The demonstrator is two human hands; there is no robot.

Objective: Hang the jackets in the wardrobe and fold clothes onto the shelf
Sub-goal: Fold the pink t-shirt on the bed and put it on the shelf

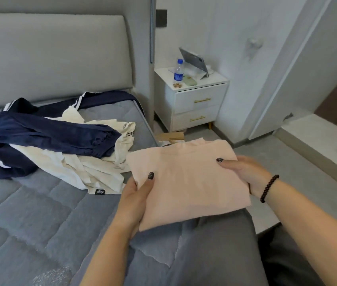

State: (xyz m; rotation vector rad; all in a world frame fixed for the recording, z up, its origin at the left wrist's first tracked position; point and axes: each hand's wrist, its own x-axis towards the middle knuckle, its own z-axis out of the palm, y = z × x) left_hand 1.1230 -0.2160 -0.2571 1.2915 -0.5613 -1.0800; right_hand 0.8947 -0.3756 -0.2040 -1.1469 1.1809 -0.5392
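Pale pink, the folded garment sits near the middle of the view, lifted above the grey quilted bed. The left hand grips its near-left edge, thumb on top, and the right hand pinches its right edge the same way, a dark bead bracelet on that wrist. At ten o'clock lie a navy jacket and cream clothes. At one o'clock stands a white nightstand.

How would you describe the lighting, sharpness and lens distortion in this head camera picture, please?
Head view: soft, even light, faint shadows; wide-angle bending bows the headboard and tilts the wall at right; the folded pink garment and both hands look sharp, while the nightstand items look slightly soft.
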